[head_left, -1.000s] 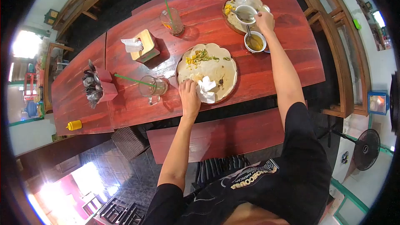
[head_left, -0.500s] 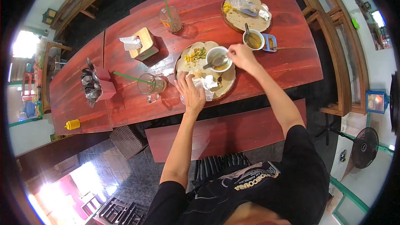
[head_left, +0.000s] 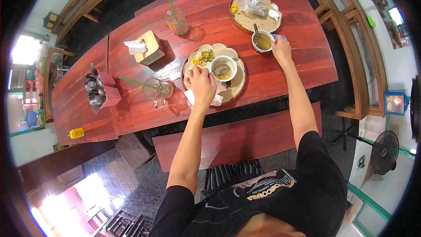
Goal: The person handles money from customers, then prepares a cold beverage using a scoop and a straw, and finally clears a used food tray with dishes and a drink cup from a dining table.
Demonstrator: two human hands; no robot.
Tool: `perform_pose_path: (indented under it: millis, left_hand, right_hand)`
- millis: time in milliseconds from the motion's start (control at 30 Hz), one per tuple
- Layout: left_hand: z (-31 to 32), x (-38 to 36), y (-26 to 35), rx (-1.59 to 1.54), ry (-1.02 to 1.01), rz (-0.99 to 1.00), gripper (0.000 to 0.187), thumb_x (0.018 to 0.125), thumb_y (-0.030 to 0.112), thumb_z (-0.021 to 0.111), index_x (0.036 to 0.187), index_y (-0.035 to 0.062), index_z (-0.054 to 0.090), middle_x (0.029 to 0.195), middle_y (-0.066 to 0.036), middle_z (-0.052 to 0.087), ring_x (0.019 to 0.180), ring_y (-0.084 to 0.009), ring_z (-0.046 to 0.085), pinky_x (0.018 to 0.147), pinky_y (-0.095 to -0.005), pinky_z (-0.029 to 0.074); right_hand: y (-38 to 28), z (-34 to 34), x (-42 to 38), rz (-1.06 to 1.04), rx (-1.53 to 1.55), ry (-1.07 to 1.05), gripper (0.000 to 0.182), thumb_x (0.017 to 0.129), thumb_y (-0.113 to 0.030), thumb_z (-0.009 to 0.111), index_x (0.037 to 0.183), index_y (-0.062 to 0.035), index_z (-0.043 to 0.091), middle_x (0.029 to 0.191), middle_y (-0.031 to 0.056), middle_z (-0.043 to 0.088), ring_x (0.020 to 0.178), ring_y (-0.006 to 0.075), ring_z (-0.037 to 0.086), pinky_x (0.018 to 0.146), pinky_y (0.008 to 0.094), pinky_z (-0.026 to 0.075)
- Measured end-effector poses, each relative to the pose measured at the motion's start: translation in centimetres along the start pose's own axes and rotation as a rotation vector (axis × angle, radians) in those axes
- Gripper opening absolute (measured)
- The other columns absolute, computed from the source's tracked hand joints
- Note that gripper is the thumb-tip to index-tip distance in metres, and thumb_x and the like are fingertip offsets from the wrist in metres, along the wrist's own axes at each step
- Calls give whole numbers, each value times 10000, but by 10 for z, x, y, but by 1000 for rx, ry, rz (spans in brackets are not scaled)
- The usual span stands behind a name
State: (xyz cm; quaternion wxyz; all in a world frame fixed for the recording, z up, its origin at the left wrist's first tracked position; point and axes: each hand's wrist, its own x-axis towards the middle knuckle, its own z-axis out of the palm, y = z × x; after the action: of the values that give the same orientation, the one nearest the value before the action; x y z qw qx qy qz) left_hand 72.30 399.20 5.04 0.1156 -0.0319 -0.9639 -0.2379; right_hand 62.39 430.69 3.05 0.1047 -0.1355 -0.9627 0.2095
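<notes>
My left hand [head_left: 202, 87] is over a scalloped plate [head_left: 237, 88], fingers bent downward, right beside the left rim of a white bowl [head_left: 224, 78]. That bowl stands on the plate with some broth and a spoon [head_left: 222, 68] in it. What the fingertips touch is hidden. With my right hand [head_left: 281, 50] I grip the right rim of a second white bowl [head_left: 262, 48], which holds yellowish soup and a dark-handled spoon [head_left: 256, 30]. Yellow and green food scraps [head_left: 202, 58] lie on the near plate, and crumpled white tissue [head_left: 216, 100] shows around my left hand.
Another plate [head_left: 245, 23] at the back right carries a plastic bag [head_left: 251, 5]. Two glass mugs, a near one [head_left: 158, 89] and a far one [head_left: 177, 23], hold green straws. A tissue box [head_left: 150, 49], cutlery holder [head_left: 108, 91] and yellow bottle [head_left: 76, 133] stand leftward.
My right hand has let go of the bowl on the near plate and moved right to the second bowl, shifting it slightly left. My left hand has moved up from the tissue toward the first bowl.
</notes>
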Motion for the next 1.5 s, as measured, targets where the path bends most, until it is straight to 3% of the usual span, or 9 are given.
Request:
perform_pose_path:
  millis: [267,633,867,967,1067,1167,1300,1367,1500]
  left_hand:
    - [-29,-7,-6,-100,216,-161,118,830,156,575,831,40,596,967,-118,492,1001,-308,404,815,-474,293]
    - [14,4,-40,116,-34,-251,291,871,293,513,857,35,646,1012,-149,514,1029,-336,428,839,-539,324]
    - [-7,-29,-52,3,110,-302,263,875,139,478,1097,3,523,990,-176,521,990,-351,469,840,-503,357]
    - [1,-47,-73,-201,180,-348,121,841,55,495,933,-24,499,965,-202,527,947,-374,505,803,-454,389]
    - [6,-58,-78,-325,123,-473,154,826,58,507,927,-58,498,906,-228,546,868,-390,539,777,-433,415]
    - [9,-56,-73,-403,76,-574,204,830,113,511,920,-70,507,902,-233,553,836,-392,547,774,-429,421]
    - [8,-60,-75,-503,167,-612,259,823,168,511,906,-77,524,868,-224,558,788,-389,544,765,-421,430]
    - [14,-69,-78,-488,218,-545,217,805,138,523,869,-69,523,839,-219,557,765,-374,546,747,-414,435]
    - [12,-75,-69,-527,130,-561,136,765,63,544,818,-56,503,806,-213,551,745,-343,549,719,-395,440]
  right_hand:
    - [15,21,8,-35,102,76,171,772,-159,618,801,9,624,580,139,600,571,260,627,577,373,482]
    - [-89,-30,-45,-159,483,-127,197,728,-149,615,800,34,633,671,184,641,611,263,647,560,358,488]
    - [-114,4,-82,-219,520,-316,176,757,-126,591,800,42,616,715,233,622,686,372,631,618,421,499]
    - [-116,13,-89,-199,432,-341,179,781,-121,584,866,36,588,713,246,612,701,389,625,630,448,492]
    - [-109,16,-88,-266,432,-355,202,842,-155,584,924,29,564,634,120,624,509,183,608,486,305,473]
    - [-93,-13,-77,-52,529,-244,223,852,-187,566,947,14,565,696,202,628,640,367,624,583,440,487]
    - [39,2,-27,-3,-79,370,320,869,-286,569,1027,-8,558,811,182,617,808,318,615,734,424,480]
    - [87,18,-14,150,-59,277,310,862,-289,570,990,-8,590,910,187,606,925,314,581,817,417,458]
    - [116,45,-1,243,403,167,225,842,-216,583,894,-1,625,795,145,642,744,239,632,692,352,496]
